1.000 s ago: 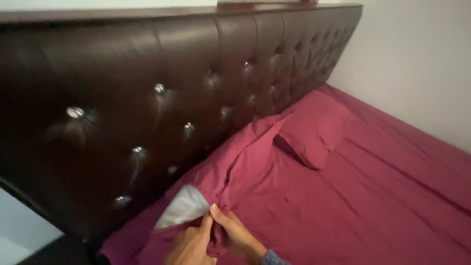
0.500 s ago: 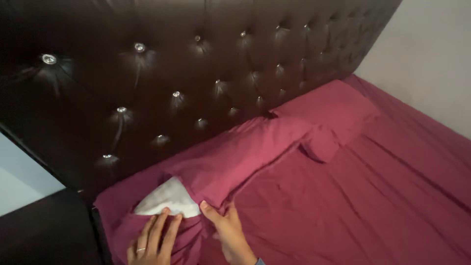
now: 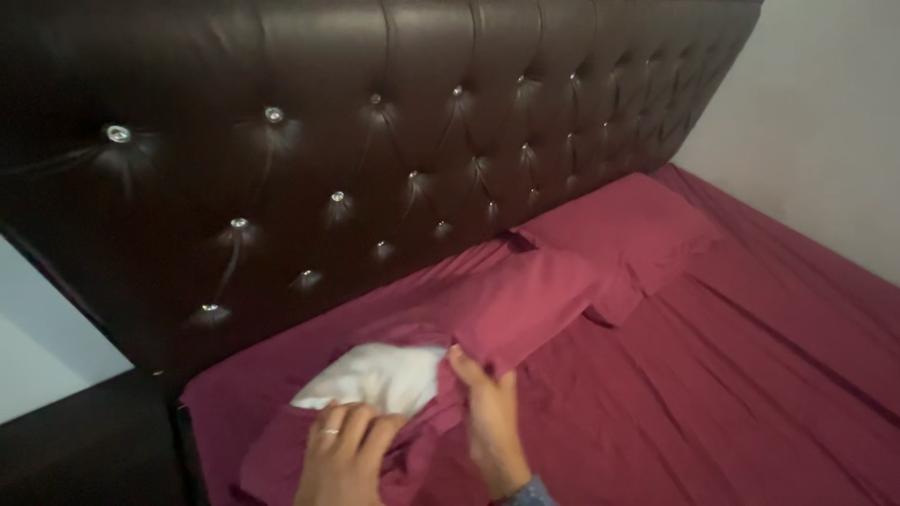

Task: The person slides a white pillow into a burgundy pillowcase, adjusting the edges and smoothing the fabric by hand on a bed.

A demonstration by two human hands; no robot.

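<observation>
A white pillow [image 3: 375,377] lies near the head of the bed, half inside a maroon pillowcase [image 3: 520,300]. My left hand [image 3: 345,456], with a ring on one finger, presses down on the bunched open end of the case just below the bare white corner. My right hand [image 3: 489,417] pinches the edge of the pillowcase opening right of the white part. The rest of the pillow is hidden under the maroon cloth.
A second maroon pillow [image 3: 628,225] lies further right against the dark brown tufted headboard [image 3: 375,141]. A maroon sheet [image 3: 731,394] covers the mattress. A pale wall [image 3: 825,112] runs along the right side, and a dark bedside surface [image 3: 84,450] is at lower left.
More of the white pillow shows now than before. My right hand has moved up along the case opening, and the left has shifted right and gathered the cloth. The camera has tilted down.
</observation>
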